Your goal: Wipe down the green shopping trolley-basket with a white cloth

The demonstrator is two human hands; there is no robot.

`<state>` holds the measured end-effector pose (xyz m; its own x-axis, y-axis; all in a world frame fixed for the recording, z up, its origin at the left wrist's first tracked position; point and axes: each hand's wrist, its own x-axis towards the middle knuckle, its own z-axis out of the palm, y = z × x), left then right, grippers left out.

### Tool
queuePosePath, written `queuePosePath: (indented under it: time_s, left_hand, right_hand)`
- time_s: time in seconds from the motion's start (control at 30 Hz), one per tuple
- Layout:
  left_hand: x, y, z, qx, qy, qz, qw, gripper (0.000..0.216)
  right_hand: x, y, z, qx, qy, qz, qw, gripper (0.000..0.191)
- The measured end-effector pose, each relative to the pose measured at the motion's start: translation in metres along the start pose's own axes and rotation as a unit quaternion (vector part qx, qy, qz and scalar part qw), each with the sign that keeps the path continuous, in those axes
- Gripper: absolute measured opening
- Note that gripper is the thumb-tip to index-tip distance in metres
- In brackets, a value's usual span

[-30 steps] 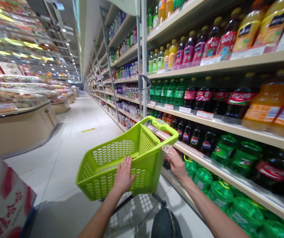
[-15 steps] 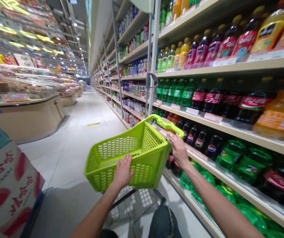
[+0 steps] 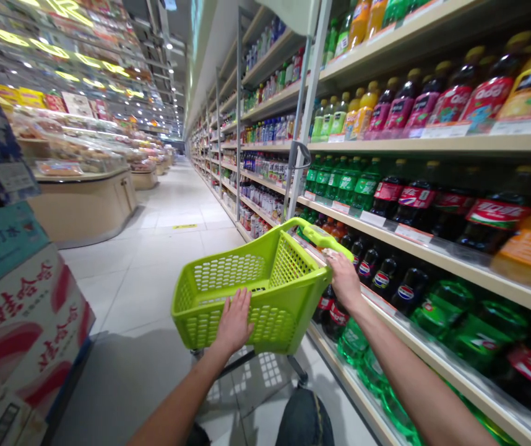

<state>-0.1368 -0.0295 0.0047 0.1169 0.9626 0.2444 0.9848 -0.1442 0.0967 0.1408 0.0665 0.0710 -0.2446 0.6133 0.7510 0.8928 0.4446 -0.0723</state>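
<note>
Green shopping cart [image 3: 275,292]: set slantwise ahead of both hands

Left hand [image 3: 236,321]: fingers straight, thumb apart, gripped nothing; they rested against the near side, tips at the rim. Cart: long axis ran from the low end, leftward of the left fingers, to the handle [image 3: 323,237] at the right fingers. Pale crumpled scrap [image 3: 329,253]: held in the curled right hand [image 3: 345,280], the nearer to the handle. Dark bottles [image 3: 384,275]: shelved rightward of the right fingers.
</note>
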Motion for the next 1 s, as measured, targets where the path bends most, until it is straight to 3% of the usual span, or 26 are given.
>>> queuePosePath:
  time_s: [0.07, 0.17, 0.27, 0.4, 0.63, 0.73, 0.83, 0.9, 1.0]
  left_hand:
    - [0.0, 0.0, 0.001, -0.006, -0.001, -0.004, 1.0, 0.072]
    - [0.001, -0.001, -0.001, -0.016, -0.01, 0.006, 1.0, 0.072]
    - [0.001, -0.005, -0.003, -0.024, -0.017, 0.012, 1.0, 0.072]
    - [0.0, -0.007, -0.001, -0.033, -0.003, 0.014, 0.999, 0.072]
    - [-0.002, -0.028, 0.006, -0.035, 0.017, 0.007, 0.999, 0.068]
    - [-0.006, -0.047, 0.007, -0.023, 0.02, -0.027, 0.999, 0.068]
    - [-0.01, -0.056, 0.007, -0.015, 0.028, -0.043, 0.999, 0.069]
    - [-0.009, -0.055, 0.007, -0.016, 0.028, -0.057, 0.998, 0.069]
    - [-0.005, -0.052, 0.006, -0.015, 0.017, -0.062, 0.998, 0.07]
  right_hand:
    - [-0.006, -0.008, 0.011, 0.0, -0.026, -0.007, 1.0, 0.046]
    - [-0.019, -0.037, 0.032, 0.024, -0.061, -0.072, 0.995, 0.055]
    - [-0.019, -0.054, 0.033, 0.023, -0.08, -0.102, 0.991, 0.054]
    - [-0.007, -0.053, 0.018, -0.05, -0.075, -0.07, 0.993, 0.038]
    - [-0.008, -0.034, 0.039, -0.048, -0.147, -0.203, 0.967, 0.051]
    - [0.0, -0.003, 0.039, -0.04, -0.099, -0.178, 0.978, 0.047]
    - [0.005, 0.013, 0.04, -0.05, -0.024, -0.085, 0.995, 0.043]
    - [0.003, -0.001, 0.051, -0.038, -0.021, -0.057, 0.997, 0.043]
    - [-0.007, -0.047, 0.077, 0.006, -0.076, -0.1, 0.992, 0.045]
